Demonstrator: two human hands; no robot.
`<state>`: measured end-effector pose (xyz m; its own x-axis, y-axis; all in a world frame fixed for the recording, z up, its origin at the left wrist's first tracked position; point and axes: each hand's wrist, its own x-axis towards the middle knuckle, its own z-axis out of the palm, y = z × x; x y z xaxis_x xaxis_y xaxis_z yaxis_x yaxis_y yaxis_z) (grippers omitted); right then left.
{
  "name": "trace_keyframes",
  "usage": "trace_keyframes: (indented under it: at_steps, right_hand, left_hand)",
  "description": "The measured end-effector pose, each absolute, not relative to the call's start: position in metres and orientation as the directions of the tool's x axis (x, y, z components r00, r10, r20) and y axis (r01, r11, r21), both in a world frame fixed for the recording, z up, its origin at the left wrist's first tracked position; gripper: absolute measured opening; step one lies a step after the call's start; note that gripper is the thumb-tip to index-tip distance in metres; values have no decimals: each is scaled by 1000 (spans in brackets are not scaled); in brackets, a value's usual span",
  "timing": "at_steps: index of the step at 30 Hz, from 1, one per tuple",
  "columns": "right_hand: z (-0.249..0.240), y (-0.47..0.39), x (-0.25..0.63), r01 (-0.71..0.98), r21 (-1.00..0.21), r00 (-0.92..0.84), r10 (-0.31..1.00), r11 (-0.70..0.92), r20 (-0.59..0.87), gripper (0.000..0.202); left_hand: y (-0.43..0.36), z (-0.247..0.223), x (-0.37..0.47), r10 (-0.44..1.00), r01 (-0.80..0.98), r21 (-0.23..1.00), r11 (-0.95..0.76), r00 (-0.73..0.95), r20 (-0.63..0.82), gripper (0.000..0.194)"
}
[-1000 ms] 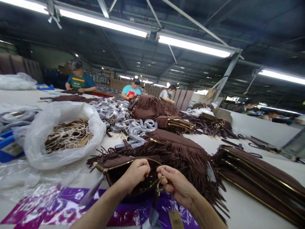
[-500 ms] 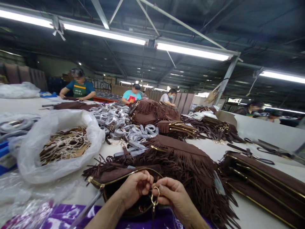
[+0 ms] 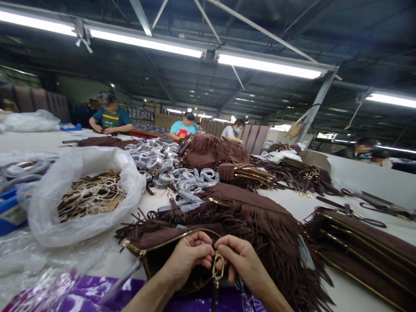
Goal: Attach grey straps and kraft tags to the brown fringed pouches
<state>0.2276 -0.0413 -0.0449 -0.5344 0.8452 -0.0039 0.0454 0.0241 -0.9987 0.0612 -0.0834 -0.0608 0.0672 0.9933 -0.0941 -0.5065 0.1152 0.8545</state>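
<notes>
Over the open mouth of a dark brown fringed bag (image 3: 260,212), my two hands meet with fingertips almost touching. My left hand (image 3: 196,251) is closed in a pinch; what lies between its fingers is too small to name. My right hand (image 3: 238,255) is closed at the top of a gold metal clasp (image 3: 218,265), which hangs just below its fingertips. From the clasp a narrow dark strap (image 3: 214,297) drops downward. The bag's gold zipper (image 3: 162,245) curves behind my left hand, with a grey wrapped strip hanging at its left end.
At left stands a clear plastic bag (image 3: 39,216) of tags with white strings. Grey-wrapped strap coils (image 3: 159,158) and more brown bags (image 3: 208,151) heap up ahead. Another brown bag (image 3: 367,251) lies at right. Purple plastic (image 3: 84,294) is under my forearms. Several people work beyond the table.
My hands have shifted slightly right. The gold clasp has turned and now hangs as a long oval below my right fingertips. The whole view has moved a little.
</notes>
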Motion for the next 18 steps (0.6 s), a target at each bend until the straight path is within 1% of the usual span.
trace_keyframes:
  at_steps: [3, 6, 8, 12, 15, 18]
  right_hand:
    - [-49, -45, 225, 50, -996, -493, 869, 67, 33, 52]
    - [-54, -46, 225, 73, -990, -443, 893, 124, 79, 51]
    - [-56, -47, 225, 102, -979, -434, 893, 175, 115, 48]
    - [-59, -48, 226, 158, -952, -466, 870, 264, 163, 42]
    - [-60, -48, 228, 191, -934, -478, 860, 301, 179, 40]
    - [-60, -48, 228, 227, -915, -490, 851, 334, 189, 36]
  left_hand:
    - [-83, -63, 64, 996, -431, 897, 94, 36, -87, 30]
    - [-82, -64, 66, 999, -257, 965, 42, -7, -45, 20]
    - [-83, -64, 67, 999, -142, 990, -19, -37, 14, 17]
    - [-84, -65, 70, 987, 29, 989, -143, -74, 145, 19]
    - [-86, -64, 69, 982, 140, 976, -170, -58, 179, 21]
    - [-88, -64, 69, 977, 229, 954, -192, -50, 208, 19]
